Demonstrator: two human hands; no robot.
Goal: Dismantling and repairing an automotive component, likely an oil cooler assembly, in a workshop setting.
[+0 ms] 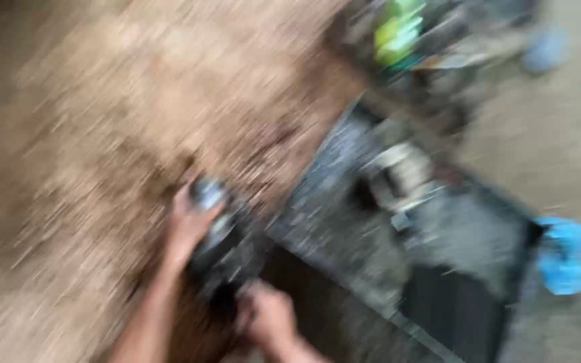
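The view is heavily motion-blurred, so only coarse shapes can be read. My left hand sits at lower centre-left of the frame, forearm entering from the bottom edge, with the palm and fingers laid against the upper left side of a dark metal part. The fingers appear curved around it, though the blur prevents me from telling how tightly they close. My right hand is at the bottom centre, just below and right of the same part, touching its lower end; I cannot tell whether these fingers are wrapped, pinched or simply pressed there. The dark metal part lies between my two hands, with a rounded, shiny grey end showing at its top, just beside my left fingertips. It rests at the edge of a brown, mottled worktop that fills the upper left and centre of the frame. To the right of the part, a grey, speckled slab-like surface runs diagonally from upper centre toward the lower right, carrying a pale blurred object near the middle. A bright blue object is at the right edge, well apart from my hands. A green and yellow item sits at the top, right of centre.
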